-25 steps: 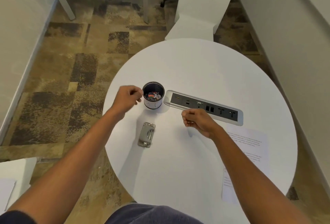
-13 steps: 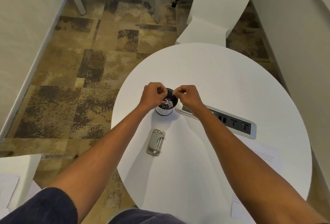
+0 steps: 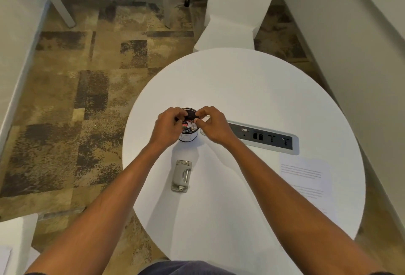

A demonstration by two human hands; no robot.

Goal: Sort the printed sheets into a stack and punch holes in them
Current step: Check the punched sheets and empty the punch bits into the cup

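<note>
Compared with a second ago, our right hand [image 3: 213, 125] is no longer before the socket panel [image 3: 263, 137]; it meets our left hand [image 3: 168, 128] above the cup [image 3: 188, 139]. Both hands are curled, the tips close together; if they pinch something small, we cannot tell. Inside the cup lie small coloured things, perhaps clips. We judge the task hardly started: the printed sheets [image 3: 304, 178] lie on the right side of the table [image 3: 241, 82], seemingly not punched, and the hole punch [image 3: 181, 176] rests untouched near us
</note>
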